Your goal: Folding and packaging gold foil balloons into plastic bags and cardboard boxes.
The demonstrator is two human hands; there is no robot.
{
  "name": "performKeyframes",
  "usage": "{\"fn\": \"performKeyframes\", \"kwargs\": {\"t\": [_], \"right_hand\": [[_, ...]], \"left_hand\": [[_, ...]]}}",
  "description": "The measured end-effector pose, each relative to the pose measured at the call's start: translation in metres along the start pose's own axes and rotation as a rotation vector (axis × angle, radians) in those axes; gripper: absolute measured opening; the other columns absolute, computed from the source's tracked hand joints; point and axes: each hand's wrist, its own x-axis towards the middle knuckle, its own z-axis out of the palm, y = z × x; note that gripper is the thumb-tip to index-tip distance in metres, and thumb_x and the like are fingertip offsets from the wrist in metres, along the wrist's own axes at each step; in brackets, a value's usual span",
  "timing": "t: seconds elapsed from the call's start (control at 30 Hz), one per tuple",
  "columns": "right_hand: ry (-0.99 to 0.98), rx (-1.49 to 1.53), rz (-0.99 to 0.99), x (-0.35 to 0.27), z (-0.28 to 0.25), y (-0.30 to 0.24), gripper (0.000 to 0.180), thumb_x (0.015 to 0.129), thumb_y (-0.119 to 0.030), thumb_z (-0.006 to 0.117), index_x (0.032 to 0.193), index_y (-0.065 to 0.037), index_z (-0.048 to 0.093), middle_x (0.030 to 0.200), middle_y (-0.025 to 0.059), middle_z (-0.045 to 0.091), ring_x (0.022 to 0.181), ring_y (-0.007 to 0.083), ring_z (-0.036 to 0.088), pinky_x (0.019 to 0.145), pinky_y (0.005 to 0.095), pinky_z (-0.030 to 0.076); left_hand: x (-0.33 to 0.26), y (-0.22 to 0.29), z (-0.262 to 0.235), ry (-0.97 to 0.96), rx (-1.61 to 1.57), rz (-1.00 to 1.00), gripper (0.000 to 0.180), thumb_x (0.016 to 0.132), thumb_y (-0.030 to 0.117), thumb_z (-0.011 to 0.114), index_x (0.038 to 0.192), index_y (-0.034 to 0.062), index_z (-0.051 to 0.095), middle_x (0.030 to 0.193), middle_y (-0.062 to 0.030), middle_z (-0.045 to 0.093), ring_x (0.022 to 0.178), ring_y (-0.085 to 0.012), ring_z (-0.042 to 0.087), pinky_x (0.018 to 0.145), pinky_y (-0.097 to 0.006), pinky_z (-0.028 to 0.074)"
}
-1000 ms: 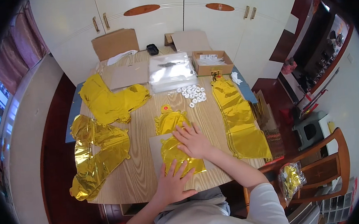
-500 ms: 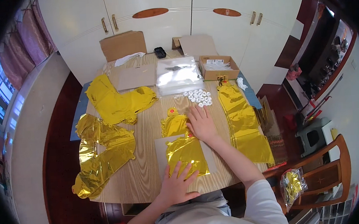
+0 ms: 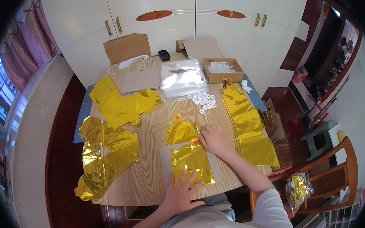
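Observation:
A flat gold foil balloon [image 3: 190,159] lies on a grey cardboard sheet [image 3: 165,164] at the table's front edge, its far end folded over with a red-spotted tab at the right. More gold foil [image 3: 181,133] shows beyond the sheet, ending in another red-spotted tab. My left hand [image 3: 183,193] rests with spread fingers on the near part of the foil. At the upper right edge of the foil, beside the red spot, my right hand [image 3: 214,140] is closed, fingers curled against the edge; the fingertips are partly hidden.
Flat gold foil balloons lie at the left [image 3: 107,155], far left [image 3: 122,99] and right [image 3: 251,128]. Small white rings [image 3: 202,100] sit beyond my right hand. Behind them are a stack of clear plastic bags [image 3: 182,78] and an open cardboard box [image 3: 223,71]. A wooden chair [image 3: 347,166] stands at right.
My right hand has gone from spread flat to curled and moved nearer to me. The foil and cardboard sheet have shifted slightly toward me. My left hand stays spread on the foil.

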Motion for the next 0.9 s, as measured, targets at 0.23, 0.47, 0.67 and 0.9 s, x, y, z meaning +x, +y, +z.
{"fn": "performKeyframes", "kwargs": {"t": [0.23,0.47,0.67,0.9], "right_hand": [[-0.121,0.134,0.174,-0.005,-0.024,-0.019,0.028,0.092,-0.033,0.056,0.084,-0.007,0.062,0.071,0.0156,0.063,0.074,0.0336,0.062,0.068,0.0476,0.046],[-0.082,0.195,0.340,0.019,-0.046,-0.001,0.034,0.093,-0.037,0.055,0.088,-0.005,0.063,0.070,0.0211,0.064,0.068,0.0405,0.063,0.062,0.0491,0.050],[0.219,0.193,0.529,0.045,-0.102,0.052,0.037,0.089,-0.039,0.061,0.089,-0.003,0.068,0.071,0.0192,0.065,0.068,0.0354,0.065,0.062,0.0420,0.050],[0.403,0.204,0.481,0.032,-0.159,0.059,0.035,0.076,-0.031,0.080,0.076,0.001,0.066,0.058,0.0076,0.057,0.051,0.0117,0.050,0.051,0.0277,0.042]], "left_hand": [[-0.007,0.020,0.006,-0.074,-0.010,-0.028,0.080,0.080,0.069,0.054,0.137,0.0125,0.049,0.144,-0.0248,0.035,0.137,-0.0415,0.029,0.108,-0.063,0.022],[-0.003,0.025,0.002,-0.090,0.050,-0.025,0.083,0.077,0.069,0.057,0.139,0.0142,0.046,0.144,-0.0260,0.035,0.137,-0.0407,0.029,0.108,-0.063,0.021],[-0.002,0.024,0.003,-0.088,0.034,-0.013,0.082,0.077,0.069,0.057,0.141,0.0187,0.044,0.145,-0.0241,0.035,0.137,-0.0408,0.029,0.107,-0.063,0.021],[0.001,0.024,0.000,-0.109,0.042,-0.009,0.081,0.077,0.070,0.056,0.142,0.0222,0.044,0.145,-0.0228,0.036,0.136,-0.0434,0.029,0.106,-0.065,0.021]]}}
